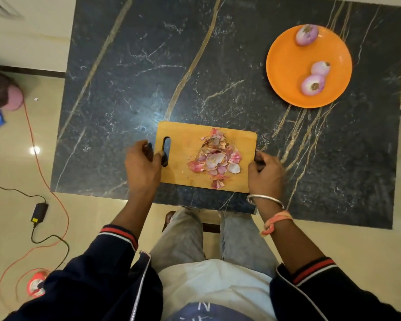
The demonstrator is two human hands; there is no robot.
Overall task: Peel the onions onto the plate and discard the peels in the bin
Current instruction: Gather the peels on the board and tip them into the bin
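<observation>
The left hand [144, 163] and right hand [264, 172] grip the cutting board [183, 147] by its ends, fingers curled round. They likely mean to carry off the onion peels [214, 158] piled on it. Three peeled onions [313, 84] wait on the orange plate [287, 66] at two o'clock.

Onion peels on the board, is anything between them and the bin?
The bin is not in view, so that path cannot be judged. Nothing visible blocks the onion peels: the left hand and right hand grip the ends of the cutting board, and the plate sits apart.
</observation>
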